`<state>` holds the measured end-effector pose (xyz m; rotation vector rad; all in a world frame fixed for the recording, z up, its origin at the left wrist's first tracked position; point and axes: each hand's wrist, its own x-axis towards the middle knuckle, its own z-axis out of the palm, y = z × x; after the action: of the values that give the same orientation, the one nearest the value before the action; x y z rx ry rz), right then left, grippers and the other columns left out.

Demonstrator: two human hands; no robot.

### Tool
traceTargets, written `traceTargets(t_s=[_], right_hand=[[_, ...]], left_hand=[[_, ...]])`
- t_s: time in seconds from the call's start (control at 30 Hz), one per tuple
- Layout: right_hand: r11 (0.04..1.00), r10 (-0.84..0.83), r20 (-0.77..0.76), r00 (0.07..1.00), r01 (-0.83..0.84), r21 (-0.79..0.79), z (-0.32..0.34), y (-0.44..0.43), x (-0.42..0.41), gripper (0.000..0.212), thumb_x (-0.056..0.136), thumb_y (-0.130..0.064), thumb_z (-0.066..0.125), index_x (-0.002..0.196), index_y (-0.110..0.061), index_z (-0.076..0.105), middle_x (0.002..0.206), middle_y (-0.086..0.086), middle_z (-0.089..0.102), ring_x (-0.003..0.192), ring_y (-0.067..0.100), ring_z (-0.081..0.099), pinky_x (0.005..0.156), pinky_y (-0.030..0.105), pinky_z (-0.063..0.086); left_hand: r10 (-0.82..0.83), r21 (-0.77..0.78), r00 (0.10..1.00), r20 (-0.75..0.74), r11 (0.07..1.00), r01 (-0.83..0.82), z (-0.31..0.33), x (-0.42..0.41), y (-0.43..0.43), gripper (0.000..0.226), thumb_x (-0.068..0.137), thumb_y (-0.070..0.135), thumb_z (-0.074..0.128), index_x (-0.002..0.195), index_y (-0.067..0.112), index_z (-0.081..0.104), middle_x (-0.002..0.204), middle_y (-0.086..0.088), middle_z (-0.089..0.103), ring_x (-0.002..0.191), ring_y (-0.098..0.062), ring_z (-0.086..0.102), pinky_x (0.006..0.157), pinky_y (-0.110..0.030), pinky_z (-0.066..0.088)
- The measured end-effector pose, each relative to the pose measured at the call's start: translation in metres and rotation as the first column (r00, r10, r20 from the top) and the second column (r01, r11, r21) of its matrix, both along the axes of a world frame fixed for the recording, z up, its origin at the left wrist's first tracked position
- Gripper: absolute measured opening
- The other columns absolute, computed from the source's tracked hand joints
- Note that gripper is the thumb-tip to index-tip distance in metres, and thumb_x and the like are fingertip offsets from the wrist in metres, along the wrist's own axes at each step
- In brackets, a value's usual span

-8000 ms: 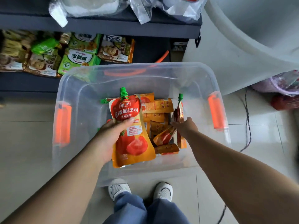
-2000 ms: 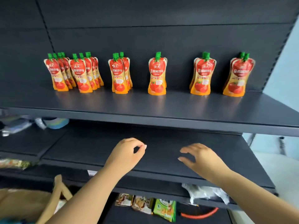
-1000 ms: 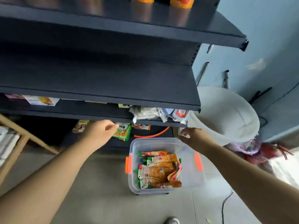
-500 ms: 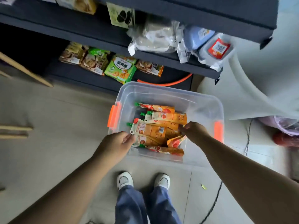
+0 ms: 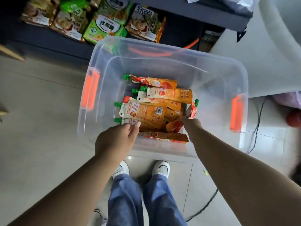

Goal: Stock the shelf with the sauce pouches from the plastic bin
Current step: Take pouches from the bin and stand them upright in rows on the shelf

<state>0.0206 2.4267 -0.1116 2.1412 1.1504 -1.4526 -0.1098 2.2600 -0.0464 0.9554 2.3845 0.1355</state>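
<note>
Two white shoes [image 5: 121, 168] and blue trousers [image 5: 130, 201] sit nearest us, planted on the pale tiled floor [image 5: 40, 111] just short of the clear plastic bin [image 5: 211, 66]. Both our forearms reach down over its near wall.

Our left hand [image 5: 118, 139] is lowered at the near-left of the pile, fingertips [image 5: 130, 125] touching the near-left pouch [image 5: 125, 120], whose green cap points left. We cannot tell whether the fingers pinch it or only rest on it.

Our right hand [image 5: 192, 124] is curled, its back towards us, gripping an upright pouch [image 5: 193, 110] that stands on edge with its green cap at the top, on the right of the pile.

The other sauce pouches [image 5: 156, 110] lie flat and overlapping on the bin floor, orange and cream with red tomato print, most caps facing left. The bin has orange handles [image 5: 90, 88] on its left and right ends.

Beyond the bin, the dark bottom shelf [image 5: 179, 30] carries green and brown biscuit packs [image 5: 105, 26] on its left part. A large white tub [image 5: 268, 46] stands to the right of the shelf, and a black cable [image 5: 257, 128] trails across the floor beside the bin's right end.
</note>
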Motion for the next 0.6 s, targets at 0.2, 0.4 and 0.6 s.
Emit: traceTargets(t_s=[0.2,0.4,0.6], right_hand=[[0.986,-0.165,-0.028,0.986,0.165,0.021,-0.019,0.006,0.010,0.022,0.094,-0.028,0.050,0.096,-0.006,0.053,0.103,0.011,0.060,0.100,0.024,0.061,0.083,0.029,0.048],[0.985,-0.174,-0.066,0.983,0.173,-0.025,-0.015,0.007,0.014,0.040,0.089,-0.034,0.059,0.117,-0.007,0.049,0.110,0.010,0.056,0.103,0.026,0.056,0.090,0.031,0.047],[0.984,-0.151,-0.082,0.985,0.141,-0.112,-0.025,0.006,0.012,0.055,0.086,-0.043,0.057,0.127,-0.009,0.044,0.115,0.009,0.053,0.108,0.027,0.054,0.100,0.035,0.043]], left_hand=[[-0.037,-0.047,0.997,-0.060,0.998,0.034,-0.006,0.003,0.002,0.051,0.092,0.056,0.024,0.081,0.018,0.057,0.090,-0.002,0.069,0.085,-0.025,0.061,0.063,-0.026,0.038],[-0.042,-0.079,0.998,-0.055,0.996,0.038,0.003,0.007,0.003,0.048,0.091,0.057,0.023,0.069,0.020,0.043,0.087,-0.005,0.067,0.076,-0.024,0.055,0.067,-0.028,0.042],[-0.055,-0.114,0.995,-0.080,0.992,0.046,0.000,0.008,0.003,0.049,0.090,0.059,0.021,0.071,0.021,0.045,0.075,0.000,0.058,0.069,-0.019,0.047,0.064,-0.027,0.041]])
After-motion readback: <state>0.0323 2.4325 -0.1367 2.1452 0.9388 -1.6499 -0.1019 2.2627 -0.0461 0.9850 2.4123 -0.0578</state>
